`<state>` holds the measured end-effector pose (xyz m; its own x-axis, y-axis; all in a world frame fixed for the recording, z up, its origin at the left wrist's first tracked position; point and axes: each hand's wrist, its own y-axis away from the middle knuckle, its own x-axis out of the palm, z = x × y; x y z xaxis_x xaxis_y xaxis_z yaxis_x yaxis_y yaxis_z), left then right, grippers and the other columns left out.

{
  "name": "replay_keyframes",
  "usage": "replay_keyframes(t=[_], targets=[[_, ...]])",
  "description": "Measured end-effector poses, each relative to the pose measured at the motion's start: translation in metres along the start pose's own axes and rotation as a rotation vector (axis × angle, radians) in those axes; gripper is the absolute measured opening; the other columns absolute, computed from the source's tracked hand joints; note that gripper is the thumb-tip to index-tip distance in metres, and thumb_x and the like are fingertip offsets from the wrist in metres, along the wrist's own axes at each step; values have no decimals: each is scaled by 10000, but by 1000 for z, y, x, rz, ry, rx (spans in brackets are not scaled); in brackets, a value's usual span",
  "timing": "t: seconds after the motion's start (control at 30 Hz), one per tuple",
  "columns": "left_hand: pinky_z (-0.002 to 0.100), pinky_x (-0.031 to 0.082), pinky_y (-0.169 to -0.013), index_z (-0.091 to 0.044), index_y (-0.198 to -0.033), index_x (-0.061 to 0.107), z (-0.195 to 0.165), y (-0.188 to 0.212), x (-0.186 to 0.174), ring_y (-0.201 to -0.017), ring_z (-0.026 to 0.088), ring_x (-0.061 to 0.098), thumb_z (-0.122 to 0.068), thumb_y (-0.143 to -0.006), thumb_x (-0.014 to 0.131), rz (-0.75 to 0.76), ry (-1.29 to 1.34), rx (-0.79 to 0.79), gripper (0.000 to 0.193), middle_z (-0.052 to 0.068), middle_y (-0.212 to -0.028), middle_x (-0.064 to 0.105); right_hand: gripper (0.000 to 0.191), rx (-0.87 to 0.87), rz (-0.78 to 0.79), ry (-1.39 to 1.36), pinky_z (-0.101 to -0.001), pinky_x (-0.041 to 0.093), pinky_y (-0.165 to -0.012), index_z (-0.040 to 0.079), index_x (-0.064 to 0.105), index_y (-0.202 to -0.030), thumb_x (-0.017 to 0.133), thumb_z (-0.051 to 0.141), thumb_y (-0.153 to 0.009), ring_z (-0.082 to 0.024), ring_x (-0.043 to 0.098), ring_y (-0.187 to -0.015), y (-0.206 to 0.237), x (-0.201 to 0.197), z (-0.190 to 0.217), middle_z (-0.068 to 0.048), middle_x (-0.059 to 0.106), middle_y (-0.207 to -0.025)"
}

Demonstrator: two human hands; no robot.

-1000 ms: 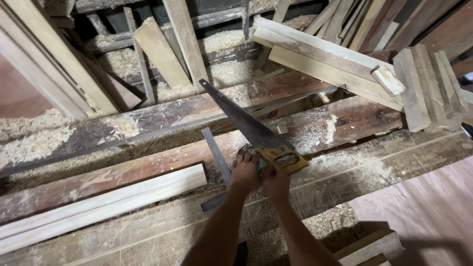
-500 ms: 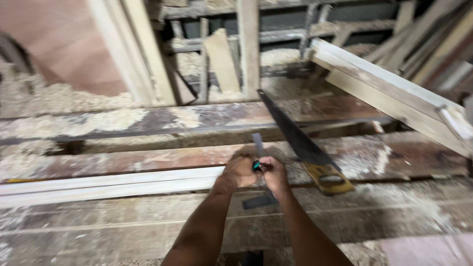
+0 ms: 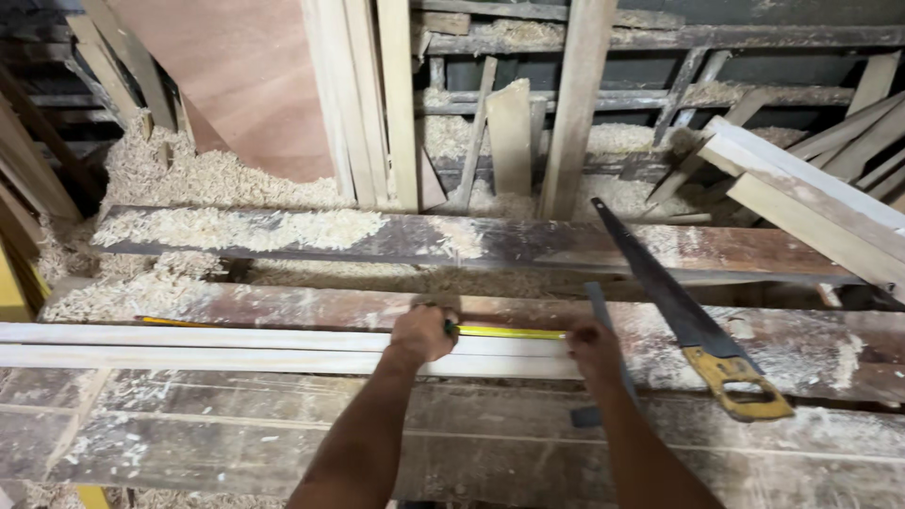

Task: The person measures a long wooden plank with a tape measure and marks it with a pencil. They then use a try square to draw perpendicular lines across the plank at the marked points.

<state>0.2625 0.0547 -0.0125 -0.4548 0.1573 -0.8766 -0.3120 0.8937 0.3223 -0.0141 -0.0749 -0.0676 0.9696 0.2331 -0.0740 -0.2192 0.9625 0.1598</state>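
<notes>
A long pale wood strip (image 3: pixel 189 347) lies across the dusty workbench (image 3: pixel 471 434). A yellow tape measure (image 3: pixel 514 333) is stretched along the strip's top edge. My left hand (image 3: pixel 424 332) grips the tape on the strip, near the middle of the view. My right hand (image 3: pixel 592 349) pinches the tape at the strip's right end. More yellow tape shows far to the left (image 3: pixel 179 321). A grey try square (image 3: pixel 598 303) lies under my right hand, its dark stock (image 3: pixel 584 416) poking out below my wrist.
A handsaw (image 3: pixel 660 283) with a yellow handle (image 3: pixel 745 385) lies slanted on the bench, right of my right hand. Heaps of wood shavings (image 3: pixel 217 179) sit at the back left. Planks and battens (image 3: pixel 811 198) lean behind and on the right.
My hands were together beside the saw; now they are spread apart with the yellow tape drawn out between them along the strip. The view has swung left.
</notes>
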Motion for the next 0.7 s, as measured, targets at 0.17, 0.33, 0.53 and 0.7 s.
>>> replay_keyframes(t=[0.17,0.33,0.53,0.7], targets=[[409,575,-975,-156,-1118,750,37,-6,3,-1069,281,735,-429,-945,586,199,-118,-96,362,122,-1157,744,63,73,-7,-613,-318,557,-644,61,610,-913,658,22,-902,-159,617,-741,-3,5,-10,-31,641,-850],[428,544,-1004,-130,-1090,770,34,-12,15,-1115,307,698,-439,-952,589,99,-79,-83,384,141,-1175,735,160,-198,-139,-3,-322,523,-678,50,599,-883,661,-75,-803,-142,584,-759,-1,9,-10,-25,630,-853],[430,552,-988,-107,-1114,749,12,-22,25,-1135,310,689,-438,-953,592,158,-56,-162,401,151,-1198,715,149,314,-285,-990,-328,501,-622,102,612,-782,591,156,-920,-169,571,-650,-17,-1,-5,-39,602,-748],[423,563,-973,-111,-1126,748,-2,-23,31,-1114,301,704,-422,-971,583,141,-76,-171,385,151,-1194,721,58,12,-284,-210,-338,518,-731,58,640,-877,603,59,-922,-161,605,-779,-22,-8,-11,-38,641,-832]])
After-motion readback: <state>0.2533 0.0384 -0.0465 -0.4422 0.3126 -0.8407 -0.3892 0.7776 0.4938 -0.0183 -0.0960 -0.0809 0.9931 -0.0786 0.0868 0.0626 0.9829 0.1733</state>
